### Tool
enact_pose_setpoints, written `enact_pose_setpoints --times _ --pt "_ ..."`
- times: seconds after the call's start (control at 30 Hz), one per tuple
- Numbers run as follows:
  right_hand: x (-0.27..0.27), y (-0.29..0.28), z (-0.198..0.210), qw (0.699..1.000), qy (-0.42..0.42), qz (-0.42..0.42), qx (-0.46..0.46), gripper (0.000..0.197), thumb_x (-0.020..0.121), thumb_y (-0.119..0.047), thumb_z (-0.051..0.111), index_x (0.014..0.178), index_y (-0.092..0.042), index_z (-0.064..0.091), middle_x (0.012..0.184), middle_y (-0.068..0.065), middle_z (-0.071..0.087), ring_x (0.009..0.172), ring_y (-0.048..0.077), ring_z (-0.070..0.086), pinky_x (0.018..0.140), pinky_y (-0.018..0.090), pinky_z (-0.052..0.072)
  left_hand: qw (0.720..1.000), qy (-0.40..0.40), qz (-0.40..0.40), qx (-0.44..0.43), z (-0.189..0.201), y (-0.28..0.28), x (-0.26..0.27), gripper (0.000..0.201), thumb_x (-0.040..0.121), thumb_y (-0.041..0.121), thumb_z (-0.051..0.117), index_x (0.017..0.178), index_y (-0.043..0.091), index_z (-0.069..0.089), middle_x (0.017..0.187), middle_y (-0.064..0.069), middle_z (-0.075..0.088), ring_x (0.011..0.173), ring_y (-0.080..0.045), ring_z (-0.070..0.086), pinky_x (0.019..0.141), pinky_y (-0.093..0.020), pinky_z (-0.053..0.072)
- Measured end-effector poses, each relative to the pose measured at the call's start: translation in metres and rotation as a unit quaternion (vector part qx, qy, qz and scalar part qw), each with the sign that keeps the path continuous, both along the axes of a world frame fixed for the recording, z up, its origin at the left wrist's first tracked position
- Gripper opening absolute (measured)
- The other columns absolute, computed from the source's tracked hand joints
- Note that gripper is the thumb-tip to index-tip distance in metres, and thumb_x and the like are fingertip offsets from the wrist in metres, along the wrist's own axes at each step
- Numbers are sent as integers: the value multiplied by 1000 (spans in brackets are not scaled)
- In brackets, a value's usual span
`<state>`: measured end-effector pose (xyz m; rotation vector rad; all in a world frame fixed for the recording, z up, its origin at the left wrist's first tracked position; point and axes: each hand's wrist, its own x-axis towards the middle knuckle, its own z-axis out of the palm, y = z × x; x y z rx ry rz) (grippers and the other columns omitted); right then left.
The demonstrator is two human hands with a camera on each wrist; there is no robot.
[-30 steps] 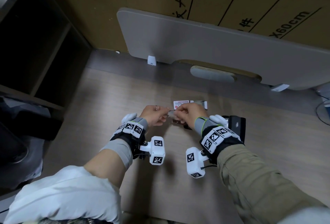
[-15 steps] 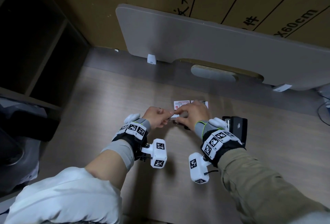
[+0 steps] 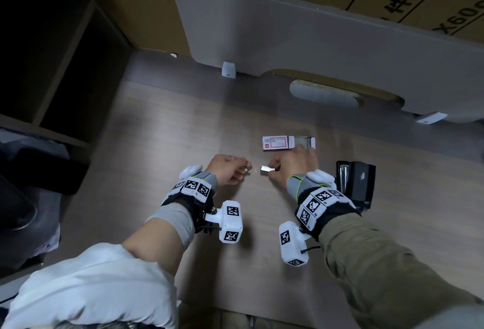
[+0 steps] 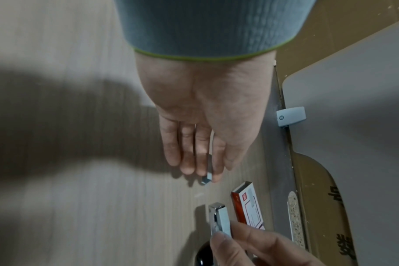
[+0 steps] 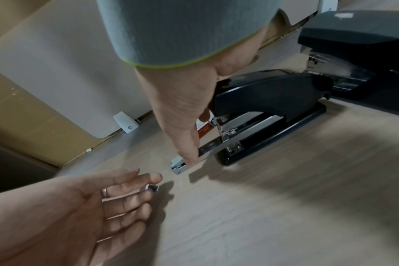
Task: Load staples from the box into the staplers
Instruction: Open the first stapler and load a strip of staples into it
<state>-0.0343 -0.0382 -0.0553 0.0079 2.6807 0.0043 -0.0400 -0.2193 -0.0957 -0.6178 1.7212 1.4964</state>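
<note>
Your left hand [image 3: 230, 171] has pulled away from your right, pinching a short staple strip [image 5: 152, 187]. Your right hand [image 3: 293, 166] pinches the stapler's pulled-out tray [image 5: 194, 158], so loading comes next. The staple box [image 3: 277, 143] lies open just behind; the second stapler [image 3: 362, 184] sits right. Surface [image 3: 170, 132] open on the left.

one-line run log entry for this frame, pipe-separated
stage: loading staples | left hand: pinches staple strip | right hand: holds stapler magazine pulled out | strip: not yet in magazine | staple box: open on desk
</note>
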Motion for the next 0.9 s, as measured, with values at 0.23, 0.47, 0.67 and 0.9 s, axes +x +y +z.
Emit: enact_pose_setpoints --times 0.23,0.47,0.67,0.9 --pt "0 7 3 1000 -7 -14 -26 13 76 -45 68 88 -41 71 96 -13 68 109 12 55 100 33 32 999 -14 -39 13 -1 9 -2 20 90 26 64 92 11 77 67 5 68 60 -11 59 64 -22 48" --pt "1 9 -5 999 -15 -22 -22 12 78 -45 66 89 -43 71 95 -14 67 107 13 53 101 34 31 998 -24 -58 9 -2 16 0 16 86 28 70 79 14 72 65 5 69 59 -13 61 67 -23 47" --pt "-1 2 -11 1000 -13 -5 -23 16 79 -50 65 92 -42 70 95 -12 68 109 16 50 92 34 31 998 -21 -60 14 0 16 1 17 88 29 69 78 15 71 68 3 69 59 -12 61 68 -24 46" --pt "-2 9 1 999 -22 -12 -35 41 70 -54 70 109 -42 65 101 -16 68 112 17 50 99 36 34 999 -9 -43 7 9 11 -1 13 91 24 65 90 15 74 74 2 70 65 -14 61 75 -28 48"
